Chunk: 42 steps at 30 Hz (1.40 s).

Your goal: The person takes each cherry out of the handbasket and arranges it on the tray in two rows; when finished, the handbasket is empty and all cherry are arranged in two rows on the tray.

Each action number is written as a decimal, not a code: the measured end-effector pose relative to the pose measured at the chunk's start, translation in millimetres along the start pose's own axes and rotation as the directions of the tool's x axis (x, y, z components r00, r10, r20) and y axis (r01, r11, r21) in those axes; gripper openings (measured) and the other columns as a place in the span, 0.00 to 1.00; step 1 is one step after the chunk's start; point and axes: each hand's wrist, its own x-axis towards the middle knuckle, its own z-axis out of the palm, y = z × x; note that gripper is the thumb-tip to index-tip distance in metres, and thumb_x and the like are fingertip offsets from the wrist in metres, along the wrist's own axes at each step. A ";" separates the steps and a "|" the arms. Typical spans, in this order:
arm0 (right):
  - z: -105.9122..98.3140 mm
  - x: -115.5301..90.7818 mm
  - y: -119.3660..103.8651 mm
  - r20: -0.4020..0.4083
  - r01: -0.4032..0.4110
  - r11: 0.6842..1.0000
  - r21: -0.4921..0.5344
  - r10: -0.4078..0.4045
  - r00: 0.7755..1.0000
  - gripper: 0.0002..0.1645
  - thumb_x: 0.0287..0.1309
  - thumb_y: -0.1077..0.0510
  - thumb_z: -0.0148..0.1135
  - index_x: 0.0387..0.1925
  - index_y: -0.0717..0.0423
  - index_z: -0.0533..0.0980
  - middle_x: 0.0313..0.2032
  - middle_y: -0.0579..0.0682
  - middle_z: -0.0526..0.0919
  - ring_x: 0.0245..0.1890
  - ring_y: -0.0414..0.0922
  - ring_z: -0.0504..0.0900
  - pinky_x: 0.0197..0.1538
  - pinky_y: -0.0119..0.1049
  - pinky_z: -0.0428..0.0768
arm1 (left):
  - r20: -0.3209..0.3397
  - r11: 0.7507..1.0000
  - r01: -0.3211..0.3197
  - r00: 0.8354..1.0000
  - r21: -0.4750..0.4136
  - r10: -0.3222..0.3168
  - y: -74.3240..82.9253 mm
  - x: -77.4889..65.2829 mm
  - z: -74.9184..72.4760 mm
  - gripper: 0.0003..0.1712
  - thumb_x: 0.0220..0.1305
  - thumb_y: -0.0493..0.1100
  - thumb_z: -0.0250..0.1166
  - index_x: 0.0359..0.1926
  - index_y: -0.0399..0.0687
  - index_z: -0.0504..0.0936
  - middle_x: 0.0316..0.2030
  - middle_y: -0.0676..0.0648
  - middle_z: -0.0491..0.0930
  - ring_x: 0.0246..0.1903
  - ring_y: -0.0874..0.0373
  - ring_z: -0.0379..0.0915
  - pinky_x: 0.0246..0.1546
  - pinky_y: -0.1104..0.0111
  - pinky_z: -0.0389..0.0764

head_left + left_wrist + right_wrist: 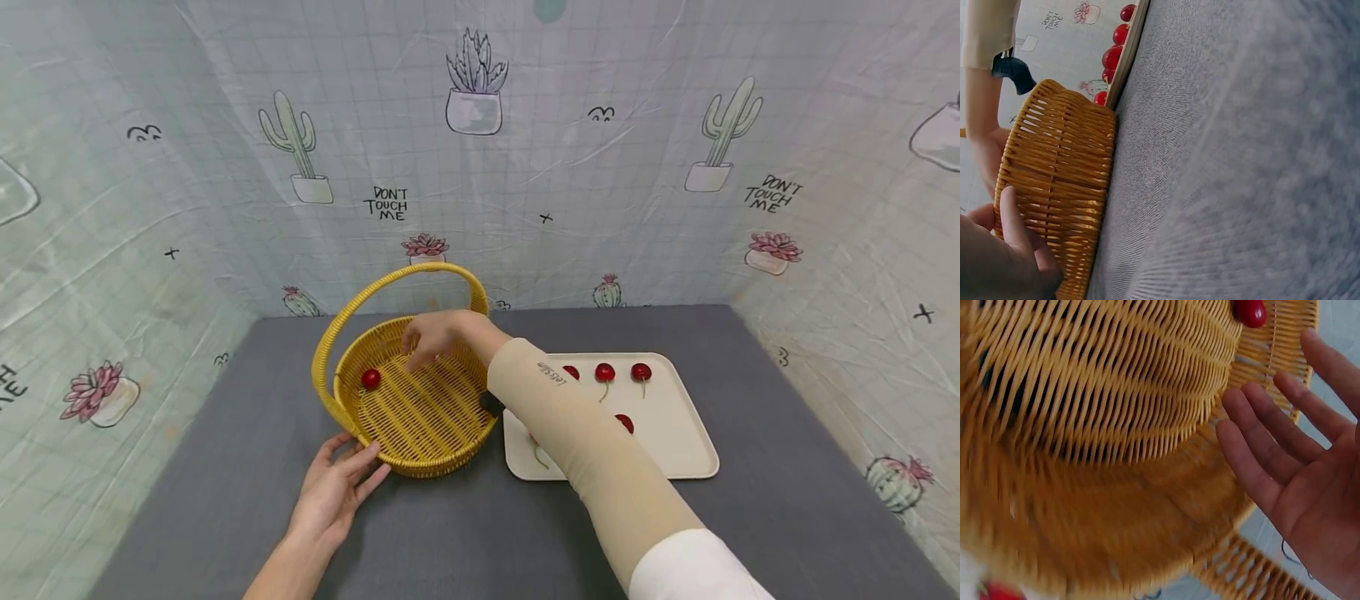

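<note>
A yellow woven basket (pixel 420 462) with a tall arched handle stands left of the middle on the grey cloth. My left hand (pixel 330 492) holds its rim at the near left; in the left wrist view, fingers (pixel 1014 219) lie along the outer wall. Over the basket's inside hovers my right hand (pixel 433 337), its fingers spread and loosely bent in the right wrist view, with nothing in them. One red cherry (pixel 371 379) lies on the basket floor at the left, also visible as a cherry (pixel 1250 311) beyond the fingertips.
To the right of the basket lies a cream tray (pixel 678 442) with several red cherries, some with stems, such as one cherry (pixel 604 372) at the back. My right forearm hides part of the tray. A patterned cloth backdrop (pixel 525 167) rises behind and at the sides.
</note>
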 end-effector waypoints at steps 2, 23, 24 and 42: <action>5.0 5.1 -4.4 -0.029 -0.003 1.000 0.031 0.004 1.000 0.31 0.72 0.53 0.64 0.70 0.61 0.70 0.51 0.57 0.81 0.57 0.56 0.79 0.60 0.50 0.81 | 0.000 1.000 0.003 1.000 0.003 -0.003 0.4 -0.3 -0.2 0.33 0.76 0.32 0.59 0.69 0.50 0.49 0.51 0.48 0.66 0.55 0.55 0.76 0.58 0.62 0.82; 50.4 52.4 -5.3 -0.322 0.025 0.999 -0.022 -0.030 0.946 0.19 0.64 0.54 0.73 0.54 0.56 0.81 0.48 0.47 0.83 0.47 0.41 0.80 0.42 0.29 0.81 | -0.004 1.000 0.028 1.000 -0.003 -0.028 -3.2 -1.3 -2.9 0.33 0.77 0.32 0.59 0.69 0.51 0.49 0.52 0.48 0.65 0.56 0.56 0.76 0.58 0.62 0.82; 51.2 54.8 -5.3 -0.324 0.022 0.999 -0.023 -0.028 0.946 0.20 0.64 0.53 0.73 0.54 0.55 0.81 0.47 0.47 0.82 0.46 0.41 0.80 0.42 0.29 0.81 | -0.001 1.000 0.026 1.000 0.000 -0.026 -2.5 -1.1 -2.7 0.33 0.77 0.32 0.58 0.70 0.50 0.49 0.52 0.48 0.65 0.56 0.56 0.76 0.58 0.62 0.82; 66.8 76.2 -10.2 -0.363 -0.028 0.994 -0.105 -0.012 0.932 0.22 0.62 0.51 0.75 0.54 0.54 0.80 0.44 0.45 0.81 0.42 0.40 0.78 0.39 0.28 0.78 | 0.017 1.000 0.013 1.000 -0.006 -0.013 1.8 1.1 -0.5 0.31 0.77 0.32 0.57 0.68 0.50 0.50 0.53 0.47 0.64 0.57 0.54 0.75 0.59 0.61 0.81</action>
